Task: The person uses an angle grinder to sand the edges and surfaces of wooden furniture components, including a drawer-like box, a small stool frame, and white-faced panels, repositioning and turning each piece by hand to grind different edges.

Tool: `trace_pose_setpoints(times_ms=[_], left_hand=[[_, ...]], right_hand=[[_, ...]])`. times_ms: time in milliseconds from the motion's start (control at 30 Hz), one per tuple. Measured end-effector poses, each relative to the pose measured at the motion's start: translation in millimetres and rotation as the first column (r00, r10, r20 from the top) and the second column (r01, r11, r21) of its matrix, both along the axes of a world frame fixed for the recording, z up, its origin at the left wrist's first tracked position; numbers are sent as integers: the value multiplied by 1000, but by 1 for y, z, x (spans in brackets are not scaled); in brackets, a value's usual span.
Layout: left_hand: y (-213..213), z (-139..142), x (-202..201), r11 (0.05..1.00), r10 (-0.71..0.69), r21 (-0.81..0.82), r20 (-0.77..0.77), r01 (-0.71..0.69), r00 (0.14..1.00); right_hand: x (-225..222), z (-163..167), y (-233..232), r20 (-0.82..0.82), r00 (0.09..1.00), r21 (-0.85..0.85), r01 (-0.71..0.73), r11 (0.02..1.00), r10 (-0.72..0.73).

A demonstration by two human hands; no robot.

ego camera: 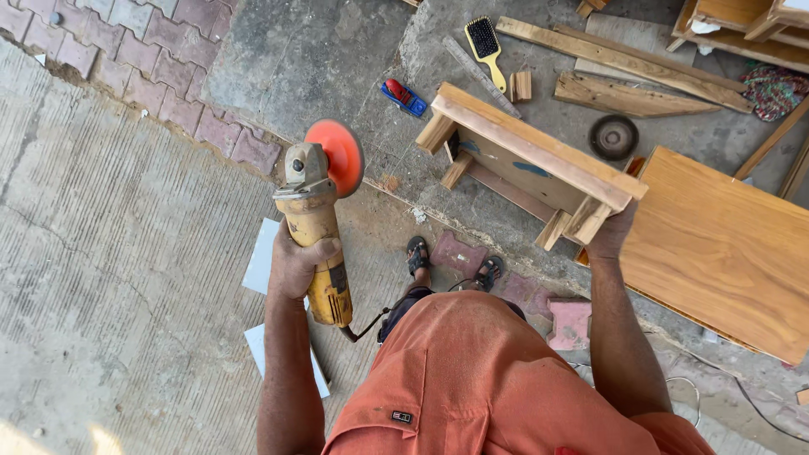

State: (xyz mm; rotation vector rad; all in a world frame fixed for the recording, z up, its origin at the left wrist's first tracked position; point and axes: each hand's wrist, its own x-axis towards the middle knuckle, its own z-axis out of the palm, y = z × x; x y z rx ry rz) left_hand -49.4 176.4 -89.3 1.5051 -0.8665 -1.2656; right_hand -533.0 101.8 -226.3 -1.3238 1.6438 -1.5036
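Note:
My left hand point(297, 263) grips the body of a dusty yellow angle grinder point(316, 227), held up in the air with its orange disc point(337, 156) facing right. A black cord trails from the grinder's rear end. My right hand point(611, 234) holds one corner of a small wooden frame piece with short legs point(531, 156), lifted and tilted above the concrete ground. The grinder disc is apart from the wood, about a hand's width to its left. My sandalled feet point(417, 253) show below, on the ground.
A varnished wooden panel point(725, 244) lies at the right. On the concrete behind are wooden planks point(624, 59), a yellow-handled brush point(487, 44), a metal ruler point(480, 74), a red and blue tool point(404, 97), a dark disc point(613, 136) and pink paving bricks point(570, 323). White sheets point(261, 257) lie at my left.

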Motion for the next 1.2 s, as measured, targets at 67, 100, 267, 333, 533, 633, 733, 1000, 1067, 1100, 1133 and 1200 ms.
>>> trace_pose_setpoints(times_ms=[67, 100, 267, 333, 533, 633, 733, 1000, 1067, 1100, 1133, 1200], left_hand=[[-6, 9, -11, 999, -44, 17, 78, 43, 996], [-9, 12, -18, 997, -79, 31, 117, 76, 990], [-32, 22, -70, 975, -213, 123, 261, 186, 942], [-49, 24, -86, 961, -274, 140, 358, 239, 893], [-76, 14, -116, 912, -411, 259, 554, 319, 724], [-86, 3, -125, 896, -443, 295, 564, 332, 696], [-92, -8, -131, 883, -467, 331, 560, 331, 684], [-100, -12, -135, 863, -502, 371, 553, 343, 664], [-101, -9, -139, 861, -507, 356, 549, 363, 665], [-102, -8, -141, 860, -510, 348, 546, 374, 665], [-102, -6, -144, 852, -522, 373, 543, 368, 658], [-102, -4, -148, 835, -544, 421, 537, 355, 644]], right_hand=[[-11, -12, 10, 468, 884, -15, -10, 1000, 16], [-18, -17, 19, 729, 683, -39, -24, 999, 45], [-29, -33, 50, 740, 671, -47, -28, 998, 54], [-27, -36, 53, 522, 852, -70, -14, 997, 48], [-28, -42, 49, 683, 724, -93, -35, 995, 90], [-32, -45, 47, 883, 456, -120, -23, 993, 117], [-36, -47, 44, 901, 426, -84, -20, 996, 85], [-40, -49, 38, 851, 522, -47, -36, 998, 59], [-41, -49, 37, 889, 450, -80, -38, 996, 89], [-41, -49, 37, 905, 413, -96, -38, 995, 103], [-42, -49, 37, 850, 519, -82, -38, 996, 89], [-42, -50, 37, 705, 706, -54, -34, 998, 62]])
